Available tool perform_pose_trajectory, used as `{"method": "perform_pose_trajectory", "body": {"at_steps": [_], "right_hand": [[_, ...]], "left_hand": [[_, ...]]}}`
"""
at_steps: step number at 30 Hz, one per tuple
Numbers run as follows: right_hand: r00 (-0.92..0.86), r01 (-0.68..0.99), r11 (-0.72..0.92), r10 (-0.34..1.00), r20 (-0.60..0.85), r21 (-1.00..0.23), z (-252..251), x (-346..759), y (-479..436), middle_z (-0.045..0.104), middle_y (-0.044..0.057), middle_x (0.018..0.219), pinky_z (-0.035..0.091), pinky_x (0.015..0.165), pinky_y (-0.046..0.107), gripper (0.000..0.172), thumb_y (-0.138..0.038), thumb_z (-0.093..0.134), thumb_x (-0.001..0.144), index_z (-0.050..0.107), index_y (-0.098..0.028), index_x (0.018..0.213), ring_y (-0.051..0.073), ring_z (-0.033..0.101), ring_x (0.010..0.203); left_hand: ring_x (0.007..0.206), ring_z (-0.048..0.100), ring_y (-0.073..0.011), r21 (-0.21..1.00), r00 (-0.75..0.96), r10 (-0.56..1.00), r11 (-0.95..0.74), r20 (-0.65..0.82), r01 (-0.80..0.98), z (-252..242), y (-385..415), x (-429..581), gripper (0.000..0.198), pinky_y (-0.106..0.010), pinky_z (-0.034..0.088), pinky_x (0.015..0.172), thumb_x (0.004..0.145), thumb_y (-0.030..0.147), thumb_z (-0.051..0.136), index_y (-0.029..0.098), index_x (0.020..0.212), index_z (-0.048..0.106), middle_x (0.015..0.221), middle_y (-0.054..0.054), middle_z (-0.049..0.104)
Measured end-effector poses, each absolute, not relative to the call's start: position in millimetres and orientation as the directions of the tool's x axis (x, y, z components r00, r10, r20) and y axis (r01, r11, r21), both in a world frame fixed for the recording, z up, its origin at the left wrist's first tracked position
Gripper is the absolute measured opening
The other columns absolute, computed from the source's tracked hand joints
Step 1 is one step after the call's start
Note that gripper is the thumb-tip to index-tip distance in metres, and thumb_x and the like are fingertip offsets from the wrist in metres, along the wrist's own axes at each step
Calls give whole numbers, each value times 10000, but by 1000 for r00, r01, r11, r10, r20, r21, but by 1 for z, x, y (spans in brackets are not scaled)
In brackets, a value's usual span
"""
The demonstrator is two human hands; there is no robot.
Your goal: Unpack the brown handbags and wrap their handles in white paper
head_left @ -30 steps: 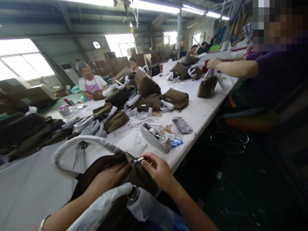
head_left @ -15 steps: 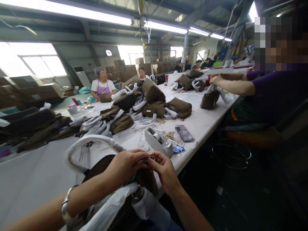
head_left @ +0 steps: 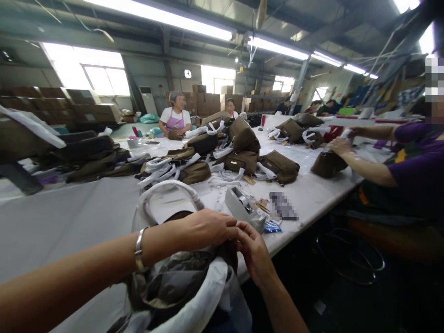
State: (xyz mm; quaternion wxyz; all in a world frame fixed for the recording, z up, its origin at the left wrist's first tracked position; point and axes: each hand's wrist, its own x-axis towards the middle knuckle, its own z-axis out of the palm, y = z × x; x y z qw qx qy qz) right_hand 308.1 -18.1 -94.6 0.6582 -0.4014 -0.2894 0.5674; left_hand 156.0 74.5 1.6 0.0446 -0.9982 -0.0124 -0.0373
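Note:
A brown handbag point(head_left: 180, 277) with white-wrapped handles point(head_left: 166, 192) stands at the near edge of the long white table point(head_left: 69, 217), right in front of me. My left hand point(head_left: 208, 226) lies closed over the bag's top edge, a silver bracelet on its wrist. My right hand point(head_left: 255, 252) meets it at the bag's right end, its fingers pinched together on something small that I cannot make out. White wrapping point(head_left: 204, 305) covers the handle nearest me.
A grey tape dispenser point(head_left: 243, 208) and small tags point(head_left: 270, 222) lie just beyond the bag. Several brown bags point(head_left: 243, 157) are piled mid-table. A person in purple point(head_left: 409, 171) works on a bag at the right. Two people sit at the far end. A stool point(head_left: 350, 249) stands right.
My left hand came up from inside the bag and joined my right hand at the bag's top. The view swung up and to the right.

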Motion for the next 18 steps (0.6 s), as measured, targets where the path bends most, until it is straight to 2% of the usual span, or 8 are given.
{"method": "perform_pose_trajectory", "body": {"at_steps": [3,5,9,12,15,18], "right_hand": [[178,-370,-1,981,-72,-929,-94,309,-17,582,-32,741,362,515,174,321,-452,772,832,661,-187,977,83,493,594],[183,-311,-28,979,-89,-950,-91,307,-14,598,-30,741,371,514,178,369,-496,776,814,654,-195,990,90,510,586],[227,-356,6,971,-81,-935,-88,302,-7,644,-18,771,445,535,214,448,-528,826,737,635,-216,996,127,575,597],[306,-341,42,949,-68,-939,-92,305,-2,623,-32,700,409,474,193,466,-514,840,726,643,-221,1030,113,541,539],[407,-319,64,910,-76,-946,-98,319,2,623,-33,667,402,452,180,486,-507,858,694,665,-212,1029,106,542,525],[497,-292,64,863,-94,-954,-102,340,5,676,-7,738,470,492,201,527,-520,878,640,685,-203,1014,135,605,591]], "left_hand": [[874,684,-173,-76,993,-37,-997,116,-28,4,73,157,102,-271,519,659,973,142,607,154,1066,648,1045,-54,715],[904,689,-173,-79,989,-57,-996,133,-47,8,71,156,116,-273,523,685,968,136,618,155,1079,645,1088,-56,724],[907,684,-179,-107,983,-105,-990,150,-89,17,69,147,85,-293,496,675,957,120,631,173,1017,661,1067,-53,734],[840,655,-166,-121,974,-135,-986,179,-114,21,70,127,68,-320,473,630,970,136,611,190,988,648,1018,-40,719],[748,618,-167,-98,981,-66,-994,181,-49,22,67,91,85,-331,437,593,974,142,591,206,925,620,923,-26,695],[777,631,-160,33,984,89,-996,154,85,22,58,41,153,-289,438,656,975,97,538,226,916,596,921,-7,693]]}}
